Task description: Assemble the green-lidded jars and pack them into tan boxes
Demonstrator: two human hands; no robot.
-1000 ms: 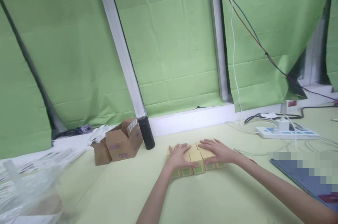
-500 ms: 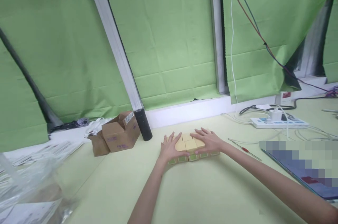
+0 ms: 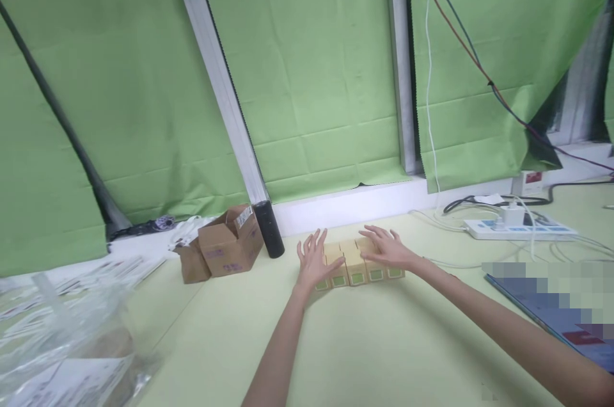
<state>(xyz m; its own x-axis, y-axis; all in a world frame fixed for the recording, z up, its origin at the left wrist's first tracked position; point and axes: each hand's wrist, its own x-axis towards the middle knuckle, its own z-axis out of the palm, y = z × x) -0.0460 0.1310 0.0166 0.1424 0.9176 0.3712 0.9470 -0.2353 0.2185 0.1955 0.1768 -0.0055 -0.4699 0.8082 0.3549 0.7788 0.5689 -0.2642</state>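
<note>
Yellow boxes sit side by side on the bench, under and between the left hand and right hand. Each grip is spread, fingers apart, apparently so the pair frames the row's ends; actual contact is unclear.

Two hands show, one left hand and one right hand. Five boxes make the front row; a second row sits behind, its number partly hidden by fingers. There are one carton, one black cylinder, one power strip, one plastic bag, five blinds and three hanging cables. The papers are too blurred to count.
</note>
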